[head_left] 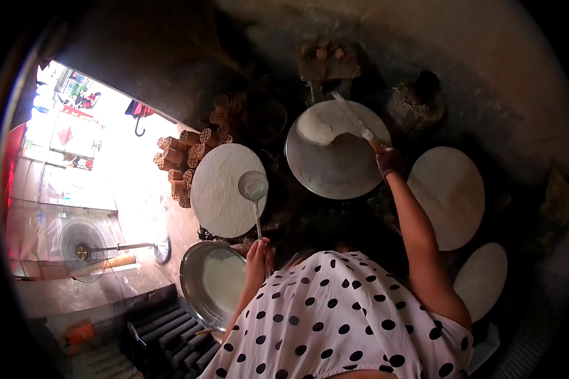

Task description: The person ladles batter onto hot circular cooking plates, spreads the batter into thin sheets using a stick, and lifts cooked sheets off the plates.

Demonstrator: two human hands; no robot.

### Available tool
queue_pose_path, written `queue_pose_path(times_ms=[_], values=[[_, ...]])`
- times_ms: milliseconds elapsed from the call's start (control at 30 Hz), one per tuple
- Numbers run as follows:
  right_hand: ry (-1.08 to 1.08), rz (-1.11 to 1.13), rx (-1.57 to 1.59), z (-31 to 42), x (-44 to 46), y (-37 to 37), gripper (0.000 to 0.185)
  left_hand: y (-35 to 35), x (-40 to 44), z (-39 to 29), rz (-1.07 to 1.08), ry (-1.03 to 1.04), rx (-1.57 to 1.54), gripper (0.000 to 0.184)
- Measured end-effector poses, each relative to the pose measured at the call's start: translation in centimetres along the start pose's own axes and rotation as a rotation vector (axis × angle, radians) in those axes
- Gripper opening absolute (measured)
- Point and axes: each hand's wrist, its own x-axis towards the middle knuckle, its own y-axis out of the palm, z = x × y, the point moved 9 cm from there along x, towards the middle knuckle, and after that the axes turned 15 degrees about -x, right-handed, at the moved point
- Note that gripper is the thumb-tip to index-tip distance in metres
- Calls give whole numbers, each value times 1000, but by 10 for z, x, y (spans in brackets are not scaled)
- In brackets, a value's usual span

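Right grip (390, 162) clenches the spatula (354, 118), arm outstretched, blade across the griddle (332, 169). Left grip (257, 257) clasps the ladle (253, 186), forearm angled forward; bowl sits left of griddle. White batter (315, 129) covers griddle's far-left part.

Two hands (256, 259), one ladle (253, 186), one spatula (354, 116), four discs (217, 197), one basin (195, 278), one fan (82, 251)

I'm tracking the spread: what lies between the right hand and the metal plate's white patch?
Head view: spatula and bare plate lie between right hand and patch.
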Motion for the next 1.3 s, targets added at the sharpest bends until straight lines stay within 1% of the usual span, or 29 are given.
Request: queue_pose_path(times_ms=[67, 100, 133, 200, 233, 267, 333, 367, 400, 467, 500, 533, 600, 633, 667, 733, 767, 800, 867, 900, 933, 967, 1033, 1067, 1133, 1167, 1200, 1233, 1300], values=[[-79, 24, -230, 18, 3, 11, 34, 1, 2, 3, 11, -14, 9, 24], [-188, 62, -276, 40, -10, 11, 35, 2, 3, 6, 7, -36, -20, 24], [-188, 63, -280, 39, -16, 8, 35, 3, 3, 10, 2, -59, -52, 24], [-288, 267, -68, 45, -30, 20, 36, 4, 1, 11, -16, -60, -48, 24], [-505, 159, 116, 50, -29, 17, 37, 3, 1, 11, -34, -55, -40, 23], [-509, 162, 115, 39, -15, 24, 37, 3, 2, 12, -38, -52, -43, 23], [-64, 215, 229, 11, 0, 12, 32, -3, -2, 16, -68, -70, -72, 22], [-33, 75, 44, -9, 27, 32, 30, -4, -5, 17, -77, -75, -69, 22], [-32, 82, 43, 0, 23, 28, 30, -1, -5, 16, -84, -85, -73, 22], [-107, 231, -375, 35, 3, 21, 31, -2, -7, 17, -97, -95, -75, 22], [-206, 295, -146, 26, 7, 47, 32, -5, -5, 20, -103, -88, -92, 21], [-209, 301, -153, 21, -1, 40, 32, -7, -6, 23, -109, -81, -112, 21], [-583, 293, 87, 44, -23, 19, 31, -10, -7, 25, -121, -79, -139, 21], [-601, 249, 99, 39, -12, 18, 32, -10, -8, 26, -127, -77, -159, 21], [-606, 261, 96, 35, -1, 23, 32, -10, -10, 27, -139, -77, -165, 21], [-72, 287, -311, 46, -12, -27, 34, -8, -13, 24, -167, -75, -66, 22], [-93, 160, -359, 42, 4, -19, 38, -5, -12, 25, -152, -67, -39, 22], [-98, 171, -362, 33, 8, -2, 38, -5, -13, 25, -165, -69, -42, 22], [-340, 245, -370, 39, 11, 29, 34, -2, -14, 30, -171, -126, -62, 23], [-536, 196, -203, 51, -15, 8, 36, -2, -14, 34, -177, -122, -70, 23], [-544, 202, -210, 35, -12, 11, 36, -4, -16, 37, -174, -103, -92, 23], [-663, 279, -90, 17, -7, 19, 37, -4, -17, 39, -172, -82, -112, 23], [-390, 501, -20, 17, -10, 3, 41, -1, -22, 42, -210, -102, -128, 23], [-389, 510, -19, 14, -1, 15, 41, -1, -27, 44, -239, -129, -133, 23], [-444, 132, -307, 28, 27, 6, 40, 1, -29, 52, -252, -158, -126, 23], [-505, 143, -158, 43, 24, 7, 38, 2, -30, 57, -260, -182, -122, 23], [-503, 155, -153, 40, 20, 9, 38, 2, -34, 59, -271, -187, -116, 23], [-666, 162, -328, 47, 11, 16, 37, 4, -36, 61, -268, -187, -128, 23], [-720, 284, -260, 25, 7, 15, 39, 5, -38, 66, -242, -166, -156, 24]])
